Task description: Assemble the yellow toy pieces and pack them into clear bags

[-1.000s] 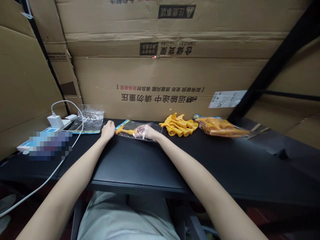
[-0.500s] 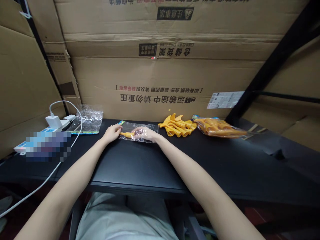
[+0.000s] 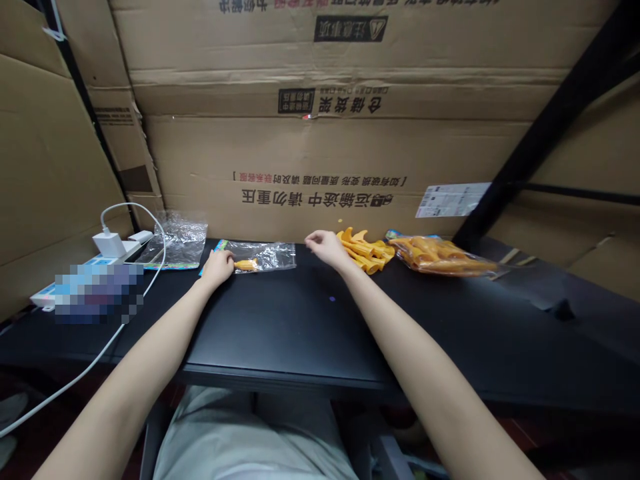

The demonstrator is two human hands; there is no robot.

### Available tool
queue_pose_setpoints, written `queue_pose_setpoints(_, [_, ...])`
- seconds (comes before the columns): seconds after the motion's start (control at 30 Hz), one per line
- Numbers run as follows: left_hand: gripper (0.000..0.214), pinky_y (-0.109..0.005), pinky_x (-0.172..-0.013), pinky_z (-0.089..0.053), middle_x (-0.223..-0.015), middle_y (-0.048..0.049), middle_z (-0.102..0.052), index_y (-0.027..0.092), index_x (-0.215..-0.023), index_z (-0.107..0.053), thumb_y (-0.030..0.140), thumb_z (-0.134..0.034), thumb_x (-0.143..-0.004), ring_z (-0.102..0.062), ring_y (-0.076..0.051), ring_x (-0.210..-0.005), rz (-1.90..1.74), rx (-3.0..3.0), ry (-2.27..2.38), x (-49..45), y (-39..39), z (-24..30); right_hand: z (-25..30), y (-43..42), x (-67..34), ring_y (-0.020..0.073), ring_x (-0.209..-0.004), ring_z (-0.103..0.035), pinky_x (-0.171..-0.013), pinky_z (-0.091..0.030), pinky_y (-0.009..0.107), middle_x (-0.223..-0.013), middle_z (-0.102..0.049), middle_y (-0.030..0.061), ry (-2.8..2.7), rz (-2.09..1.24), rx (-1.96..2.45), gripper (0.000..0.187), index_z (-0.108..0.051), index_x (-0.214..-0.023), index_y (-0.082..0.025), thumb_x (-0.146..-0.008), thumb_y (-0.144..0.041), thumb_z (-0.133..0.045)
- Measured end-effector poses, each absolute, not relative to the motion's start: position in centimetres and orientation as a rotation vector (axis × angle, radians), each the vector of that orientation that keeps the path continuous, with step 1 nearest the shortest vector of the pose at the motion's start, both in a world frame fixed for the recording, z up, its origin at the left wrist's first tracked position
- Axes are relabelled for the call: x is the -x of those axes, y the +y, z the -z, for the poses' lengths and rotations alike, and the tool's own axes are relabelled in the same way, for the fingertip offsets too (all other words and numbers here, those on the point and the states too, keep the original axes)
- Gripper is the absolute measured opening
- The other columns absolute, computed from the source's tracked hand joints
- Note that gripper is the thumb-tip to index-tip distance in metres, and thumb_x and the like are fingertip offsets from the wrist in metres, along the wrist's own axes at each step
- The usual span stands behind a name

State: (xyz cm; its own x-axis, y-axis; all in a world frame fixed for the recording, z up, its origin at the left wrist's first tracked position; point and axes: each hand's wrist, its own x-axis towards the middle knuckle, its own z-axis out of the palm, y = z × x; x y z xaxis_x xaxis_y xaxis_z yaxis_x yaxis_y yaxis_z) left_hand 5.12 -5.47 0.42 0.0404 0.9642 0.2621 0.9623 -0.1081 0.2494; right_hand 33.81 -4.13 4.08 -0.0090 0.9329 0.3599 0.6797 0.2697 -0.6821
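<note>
My left hand (image 3: 219,268) is closed on the left end of a clear plastic bag (image 3: 280,255), which lies flat on the black table and has a colourful printed strip at that end. Inside the bag, beside my left fingers, is one orange plastic piece (image 3: 247,265). My right hand (image 3: 324,247) hovers to the right of the bag, its fingers loosely bent and apart, with nothing visible in them. Just beyond that hand, partly covered by it, sits a loose pile of orange plastic pieces (image 3: 367,252) with flared, hollow ends.
At the right lies a filled clear bag of orange pieces (image 3: 440,255). An unfilled clear bag (image 3: 177,243) rests at the left, near a power strip (image 3: 117,253) with a white charger and cable (image 3: 159,260). Cardboard (image 3: 320,153) walls the table's back.
My right hand has come out of the bag and moved right, to the pile's edge. The bag, with the orange piece inside, has shifted left along with my left hand.
</note>
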Motion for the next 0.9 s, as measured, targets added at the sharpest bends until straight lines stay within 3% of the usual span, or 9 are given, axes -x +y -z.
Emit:
queue_pose_setpoints(0.17, [0.039,-0.031,-0.106,-0.037,-0.117,-0.011,-0.063,0.013,-0.107,-0.066,0.014,-0.035,-0.084,-0.056,-0.022,-0.113,-0.59,-2.281,2.152,-4.6,-5.0,-0.1,-4.1,-4.6,-38.1,0.0264,-0.095,-0.061,-0.085,-0.045,0.037,-0.097,-0.067,0.0159,-1.64,0.153,1.824,0.023,-0.067,-0.09,-0.012,-0.081,-0.015,-0.046])
queue_pose_setpoints(0.33, [0.042,-0.028,-0.103,-0.039,-0.119,-0.0107,-0.062,0.012,-0.111,-0.064,0.01,-0.035,-0.082,-0.056,-0.021,-0.115,-0.683,-2.258,2.138,-4.4,-4.6,0.5,-3.8,-5.2,-39.3,0.0358,-0.1,-0.061,-0.083,-0.045,0.044,-0.1,-0.064,0.0259,-1.692,0.027,2.23,0.025,-0.067,-0.096,-0.005,-0.078,-0.019,-0.059])
queue_pose_setpoints(0.43, [0.042,-0.027,-0.102,-0.04,-0.119,-0.0101,-0.063,0.011,-0.113,-0.064,0.01,-0.035,-0.082,-0.056,-0.02,-0.115,-0.733,-2.232,2.094,-4.2,-4.4,0.7,-3.9,-5.4,-39.1,0.0371,-0.105,-0.059,-0.085,-0.044,0.046,-0.104,-0.063,0.0255,-1.748,0.005,2.3,0.032,-0.067,-0.101,-0.006,-0.076,-0.026,-0.064])
queue_pose_setpoints(0.63, [0.041,-0.029,-0.101,-0.042,-0.117,-0.011,-0.065,0.01,-0.112,-0.065,0.01,-0.037,-0.082,-0.058,-0.021,-0.113,-0.798,-2.208,2.038,-4.0,-3.9,1.1,-4.3,-6.2,-37.8,0.0344,-0.11,-0.057,-0.089,-0.043,0.045,-0.11,-0.063,0.0223,-1.809,0.145,2.39,0.039,-0.064,-0.11,-0.007,-0.083,-0.036,-0.057])
queue_pose_setpoints(0.9, [0.041,-0.03,-0.102,-0.041,-0.115,-0.0135,-0.065,0.007,-0.112,-0.064,0.01,-0.036,-0.082,-0.058,-0.022,-0.113,-0.796,-2.231,2.011,-3.8,-3.7,1.2,-3.9,-6.7,-35.6,0.0324,-0.111,-0.058,-0.089,-0.045,0.041,-0.113,-0.063,0.0216,-1.95,0.051,2.419,0.033,-0.065,-0.11,-0.007,-0.079,-0.02,-0.06])
